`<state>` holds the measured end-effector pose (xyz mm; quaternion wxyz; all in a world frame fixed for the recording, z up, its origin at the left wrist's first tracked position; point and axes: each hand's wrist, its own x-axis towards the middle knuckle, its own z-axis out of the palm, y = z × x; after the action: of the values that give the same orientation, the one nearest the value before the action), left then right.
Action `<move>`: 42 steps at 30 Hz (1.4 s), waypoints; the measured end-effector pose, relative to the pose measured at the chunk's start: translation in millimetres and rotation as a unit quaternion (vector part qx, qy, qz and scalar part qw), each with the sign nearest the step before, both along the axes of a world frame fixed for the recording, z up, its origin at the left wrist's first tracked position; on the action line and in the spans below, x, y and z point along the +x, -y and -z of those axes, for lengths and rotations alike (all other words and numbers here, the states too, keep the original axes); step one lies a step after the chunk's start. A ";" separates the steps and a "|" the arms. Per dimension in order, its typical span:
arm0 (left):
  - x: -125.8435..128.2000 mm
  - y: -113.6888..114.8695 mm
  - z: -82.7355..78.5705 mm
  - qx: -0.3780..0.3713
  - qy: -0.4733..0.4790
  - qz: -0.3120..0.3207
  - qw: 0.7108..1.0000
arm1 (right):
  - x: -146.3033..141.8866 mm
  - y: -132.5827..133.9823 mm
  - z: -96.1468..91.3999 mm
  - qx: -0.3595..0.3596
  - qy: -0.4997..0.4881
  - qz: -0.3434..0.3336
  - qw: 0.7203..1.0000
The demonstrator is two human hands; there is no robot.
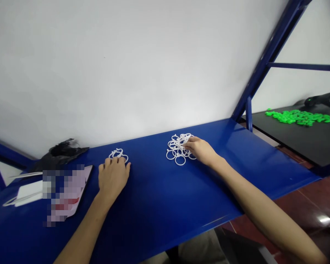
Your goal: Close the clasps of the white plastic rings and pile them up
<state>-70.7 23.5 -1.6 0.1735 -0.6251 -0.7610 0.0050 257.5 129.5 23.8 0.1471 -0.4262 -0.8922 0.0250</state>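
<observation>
A loose heap of white plastic rings lies on the blue table top right of centre. My right hand reaches into the heap's right side, its fingertips pinched on a ring there. A smaller cluster of white rings lies to the left. My left hand rests palm down just in front of that cluster, fingers curled with the tips touching the nearest rings.
A crumpled black bag sits at the back left against the white wall. A phone or card and a white charger with cable lie at the left. A blue frame post rises at the right; green pieces lie on a black table beyond.
</observation>
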 end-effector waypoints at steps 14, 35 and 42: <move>39.2 7.6 5.1 0.059 0.134 0.253 0.956 | -1.2 5.2 1.6 0.038 -0.014 -0.009 0.999; 66.5 12.4 9.5 0.096 0.162 0.431 0.883 | -62.2 56.8 22.0 -0.121 -0.255 -0.145 0.948; 61.7 8.3 16.1 0.065 0.257 0.431 0.863 | -64.8 60.0 26.6 -0.121 -0.219 -0.162 0.955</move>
<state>-9.1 15.2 -17.7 -0.0033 -0.8570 -0.4321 -0.2807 192.7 69.6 -2.9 0.2804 -0.2749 -0.8853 0.2492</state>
